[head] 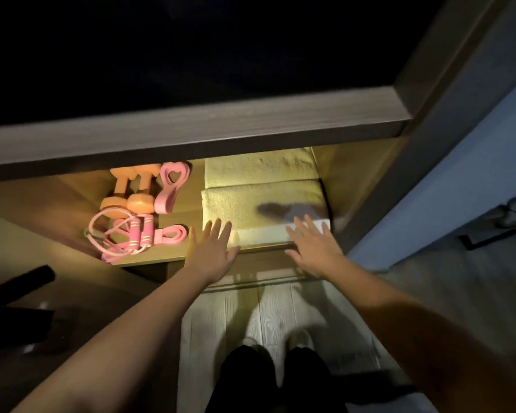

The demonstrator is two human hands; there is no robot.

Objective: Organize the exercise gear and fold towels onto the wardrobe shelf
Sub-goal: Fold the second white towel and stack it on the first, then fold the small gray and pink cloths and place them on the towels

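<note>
Both hands are reaching toward the front edge of the wardrobe shelf (pixel 149 260) with fingers straight and spread, gripping nothing. The left hand (pixel 212 248) is hovering at the front left corner of the folded towel (pixel 265 204), and the right hand (pixel 313 248) at its front right corner. Blur is making it hard to tell whether the fingertips are touching the cloth. That towel is lying on the right half of the shelf, with a second towel (pixel 259 166) just behind it. On the left half, two dumbbells (pixel 125 193), two pink bands (pixel 169 186) and a jump rope (pixel 122 234) are sitting grouped together. The task is looking nearly finished: the gear is arranged and the towels folded and shelved, with perhaps only a final squaring-up remaining.
</note>
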